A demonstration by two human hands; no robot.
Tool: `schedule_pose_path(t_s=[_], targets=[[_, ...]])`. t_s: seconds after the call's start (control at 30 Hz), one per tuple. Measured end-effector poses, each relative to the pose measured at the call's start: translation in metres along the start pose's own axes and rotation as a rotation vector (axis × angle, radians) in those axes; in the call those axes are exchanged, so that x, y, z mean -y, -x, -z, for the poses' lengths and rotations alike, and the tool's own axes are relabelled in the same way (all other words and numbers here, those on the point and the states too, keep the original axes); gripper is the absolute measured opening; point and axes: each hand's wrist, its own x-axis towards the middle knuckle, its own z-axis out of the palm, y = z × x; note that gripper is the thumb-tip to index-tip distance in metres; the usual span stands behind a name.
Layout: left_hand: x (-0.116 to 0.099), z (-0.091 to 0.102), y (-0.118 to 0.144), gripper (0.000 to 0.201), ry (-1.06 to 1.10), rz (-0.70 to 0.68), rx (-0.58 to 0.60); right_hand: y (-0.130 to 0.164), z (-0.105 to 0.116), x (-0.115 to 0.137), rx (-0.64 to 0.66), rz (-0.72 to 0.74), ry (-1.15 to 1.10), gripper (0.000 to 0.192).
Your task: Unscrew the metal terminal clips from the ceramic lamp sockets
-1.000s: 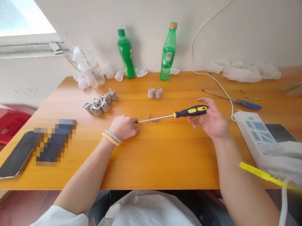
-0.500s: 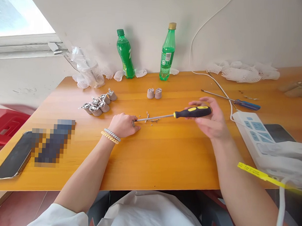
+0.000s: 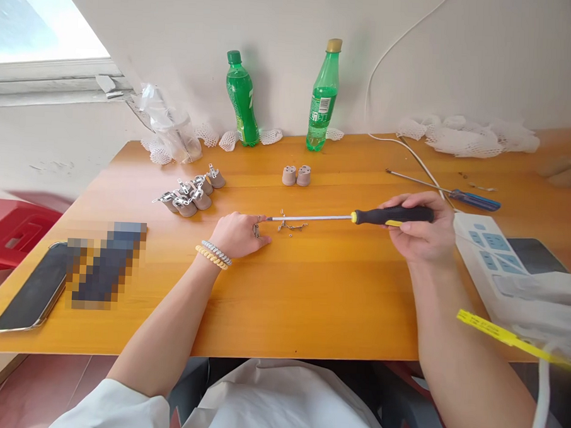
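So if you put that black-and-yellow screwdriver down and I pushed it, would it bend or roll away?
The black-and-yellow screwdriver probably wouldn't bend: its long, straight shaft looks like metal. It may swing around rather than roll straight, because the handle is much fatter than the shaft. That thick end probably feels heavier too.

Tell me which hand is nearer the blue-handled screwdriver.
Right. The right hand is just on the near side of the blue-handled screwdriver; the left hand is much farther off, to its left.
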Motion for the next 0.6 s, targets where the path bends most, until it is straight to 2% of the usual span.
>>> schedule_pose_path(t_s=[0.27,0.6], targets=[[0.001,0.002,0.002,0.056,0.034,-0.009,-0.019,0.003,-0.01,-0.002,0.042,-0.081,0.13,0.018],[0.0,0.0,0.004,0.054,0.079,-0.03,-0.035,0.004,-0.01,-0.004,0.038,-0.106,0.121,0.019]])
